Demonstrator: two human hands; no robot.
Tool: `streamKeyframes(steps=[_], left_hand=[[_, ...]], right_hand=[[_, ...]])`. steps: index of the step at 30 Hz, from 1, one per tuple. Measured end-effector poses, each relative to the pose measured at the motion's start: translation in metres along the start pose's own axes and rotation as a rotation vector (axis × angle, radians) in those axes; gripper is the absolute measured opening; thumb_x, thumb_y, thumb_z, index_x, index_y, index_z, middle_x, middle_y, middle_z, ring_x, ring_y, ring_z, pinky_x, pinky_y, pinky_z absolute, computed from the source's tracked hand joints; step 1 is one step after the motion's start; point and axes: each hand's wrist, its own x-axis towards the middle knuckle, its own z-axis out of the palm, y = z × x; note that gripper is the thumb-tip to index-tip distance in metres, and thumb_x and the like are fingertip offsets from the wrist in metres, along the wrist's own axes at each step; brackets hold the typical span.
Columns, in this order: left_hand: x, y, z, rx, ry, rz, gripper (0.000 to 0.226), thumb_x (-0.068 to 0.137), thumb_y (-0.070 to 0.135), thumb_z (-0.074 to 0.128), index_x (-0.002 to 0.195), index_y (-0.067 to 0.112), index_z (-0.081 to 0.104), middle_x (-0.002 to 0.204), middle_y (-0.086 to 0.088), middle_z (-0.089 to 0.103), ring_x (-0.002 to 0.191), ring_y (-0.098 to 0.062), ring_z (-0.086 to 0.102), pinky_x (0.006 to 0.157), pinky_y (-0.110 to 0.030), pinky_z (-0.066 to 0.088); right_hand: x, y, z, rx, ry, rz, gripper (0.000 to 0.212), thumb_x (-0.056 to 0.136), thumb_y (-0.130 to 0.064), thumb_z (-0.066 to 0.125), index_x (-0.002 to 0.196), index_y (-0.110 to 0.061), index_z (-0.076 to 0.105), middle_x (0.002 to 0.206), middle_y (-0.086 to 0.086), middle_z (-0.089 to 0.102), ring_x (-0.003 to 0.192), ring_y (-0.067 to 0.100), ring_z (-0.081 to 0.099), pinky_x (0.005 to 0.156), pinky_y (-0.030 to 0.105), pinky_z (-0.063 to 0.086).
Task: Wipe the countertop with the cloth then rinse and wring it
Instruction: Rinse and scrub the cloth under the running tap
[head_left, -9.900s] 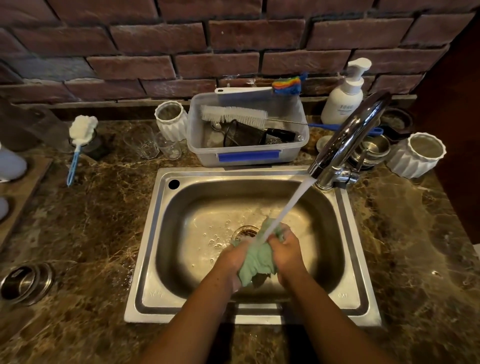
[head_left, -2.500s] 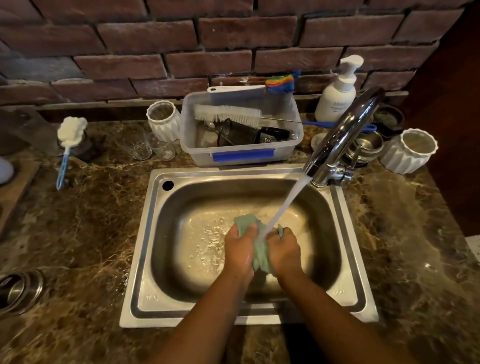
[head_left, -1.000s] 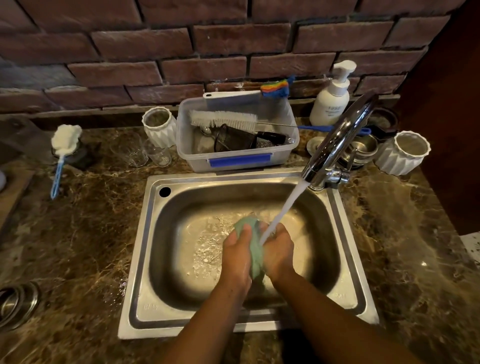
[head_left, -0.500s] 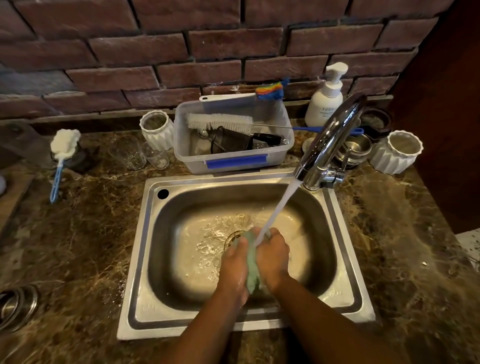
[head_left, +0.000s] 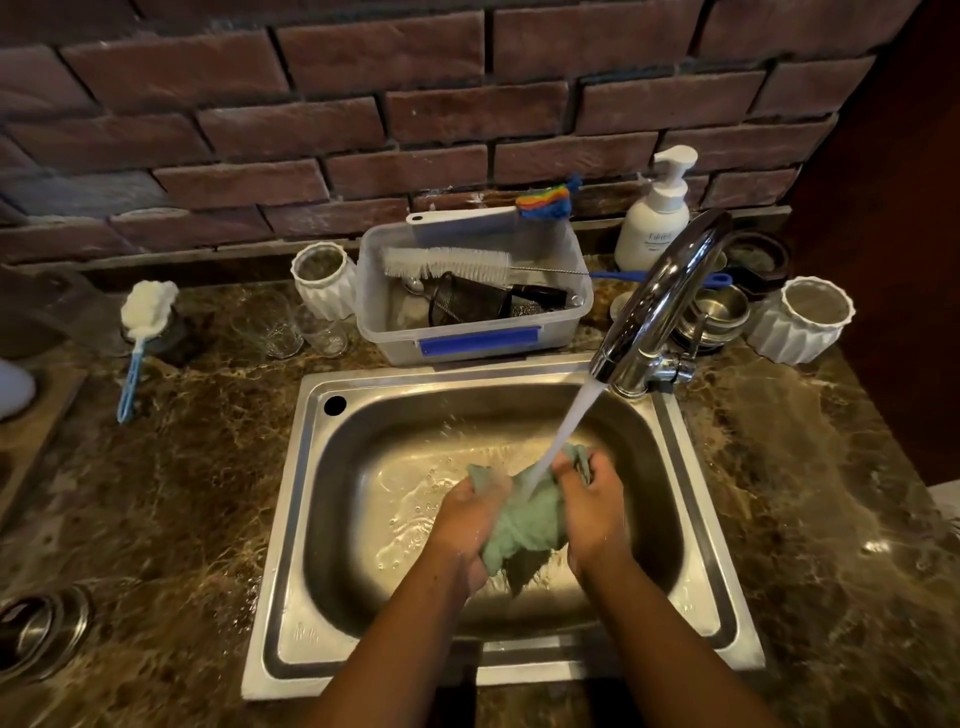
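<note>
A wet green cloth (head_left: 524, 525) hangs bunched over the steel sink (head_left: 291, 519), under the stream running from the chrome tap (head_left: 660, 296). My left hand (head_left: 470, 519) grips its left side and my right hand (head_left: 592, 504) grips its right side, fingers curled into the fabric. The cloth is spread a little between the two hands, with its lower end drooping toward the basin. Water pools and splashes on the sink floor. The brown marble countertop (head_left: 156, 493) surrounds the sink.
Behind the sink stands a clear plastic tub (head_left: 478, 332) of brushes. A soap pump bottle (head_left: 654, 218), white ribbed cups (head_left: 800, 317) (head_left: 322, 278), metal bowls (head_left: 719, 312), drinking glasses (head_left: 270, 325) and a sponge wand (head_left: 140, 332) line the brick wall. A metal lid (head_left: 36, 629) lies front left.
My hands have drawn apart, opening the cloth out between them under the stream; half a second ago they were pressed together around it. The view has shifted slightly.
</note>
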Motion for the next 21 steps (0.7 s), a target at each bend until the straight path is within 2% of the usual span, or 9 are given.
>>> streamKeyframes(steps=[2, 5, 6, 9, 12, 16, 17, 19, 21], left_hand=[[-0.001, 0.001, 0.001, -0.083, -0.008, 0.029, 0.010, 0.090, 0.015, 0.072, 0.096, 0.008, 0.070, 0.102, -0.027, 0.075, 0.092, -0.042, 0.075, 0.088, -0.056, 0.058], [-0.004, 0.000, 0.008, -0.114, -0.021, 0.100, 0.016, 0.095, 0.009, 0.066, 0.111, 0.012, 0.066, 0.094, -0.018, 0.078, 0.087, -0.034, 0.076, 0.082, -0.047, 0.061], [-0.006, -0.001, 0.011, -0.110, -0.024, 0.114, 0.018, 0.096, 0.008, 0.066, 0.113, 0.014, 0.066, 0.096, -0.018, 0.077, 0.089, -0.033, 0.075, 0.085, -0.047, 0.061], [-0.013, -0.006, 0.014, -0.123, -0.051, 0.125, 0.028, 0.096, 0.006, 0.065, 0.122, 0.016, 0.066, 0.112, -0.021, 0.073, 0.102, -0.036, 0.072, 0.099, -0.053, 0.055], [-0.018, -0.006, 0.007, -0.072, -0.082, 0.137, 0.029, 0.096, 0.007, 0.065, 0.124, 0.014, 0.063, 0.116, -0.023, 0.071, 0.105, -0.038, 0.071, 0.098, -0.053, 0.055], [-0.012, -0.005, -0.012, 0.044, -0.069, 0.165, 0.025, 0.096, 0.004, 0.064, 0.114, 0.023, 0.063, 0.101, -0.012, 0.077, 0.094, -0.034, 0.076, 0.081, -0.047, 0.062], [-0.010, -0.006, -0.017, 0.064, -0.043, 0.171, 0.026, 0.097, 0.004, 0.063, 0.114, 0.024, 0.062, 0.100, -0.010, 0.076, 0.091, -0.033, 0.076, 0.076, -0.046, 0.063], [-0.007, -0.007, -0.024, 0.055, -0.010, 0.180, 0.030, 0.099, 0.004, 0.060, 0.114, 0.029, 0.060, 0.103, -0.009, 0.074, 0.090, -0.031, 0.077, 0.073, -0.045, 0.064], [-0.003, -0.009, -0.028, 0.036, 0.036, 0.178, 0.031, 0.098, 0.003, 0.061, 0.116, 0.028, 0.059, 0.106, -0.010, 0.074, 0.089, -0.031, 0.077, 0.071, -0.045, 0.064]], right_hand=[[0.000, 0.008, 0.001, 0.185, -0.080, 0.233, 0.011, 0.101, -0.023, 0.061, 0.104, -0.013, 0.064, 0.104, 0.018, 0.074, 0.081, 0.017, 0.076, 0.063, 0.032, 0.061], [-0.009, 0.022, 0.006, 0.511, -0.209, 0.666, 0.051, 0.098, -0.048, 0.056, 0.120, -0.004, 0.069, 0.120, 0.025, 0.070, 0.108, 0.036, 0.068, 0.095, 0.047, 0.055], [-0.012, 0.028, 0.007, 0.573, -0.217, 0.746, 0.060, 0.091, -0.055, 0.059, 0.118, -0.002, 0.070, 0.116, 0.025, 0.070, 0.106, 0.037, 0.067, 0.096, 0.046, 0.053], [-0.022, 0.043, 0.007, 0.677, -0.227, 0.901, 0.059, 0.075, -0.054, 0.069, 0.105, -0.004, 0.072, 0.091, 0.021, 0.076, 0.077, 0.034, 0.077, 0.073, 0.042, 0.062], [-0.022, 0.046, 0.007, 0.719, -0.271, 0.843, 0.055, 0.087, -0.058, 0.061, 0.111, -0.009, 0.069, 0.088, 0.015, 0.076, 0.076, 0.030, 0.075, 0.072, 0.041, 0.062], [-0.008, 0.037, -0.006, 0.626, -0.405, 0.740, 0.083, 0.094, -0.071, 0.045, 0.132, 0.000, 0.063, 0.129, 0.030, 0.064, 0.123, 0.044, 0.057, 0.114, 0.058, 0.038], [-0.006, 0.033, -0.008, 0.555, -0.442, 0.708, 0.074, 0.097, -0.062, 0.048, 0.134, 0.001, 0.061, 0.131, 0.030, 0.064, 0.122, 0.045, 0.060, 0.110, 0.057, 0.045], [0.000, 0.027, -0.011, 0.337, -0.465, 0.612, 0.046, 0.100, -0.033, 0.058, 0.132, 0.000, 0.060, 0.117, 0.025, 0.073, 0.104, 0.039, 0.073, 0.083, 0.048, 0.062], [0.004, 0.021, -0.010, 0.154, -0.473, 0.533, 0.034, 0.098, -0.016, 0.063, 0.128, -0.001, 0.060, 0.110, 0.021, 0.076, 0.098, 0.036, 0.076, 0.073, 0.042, 0.063]])
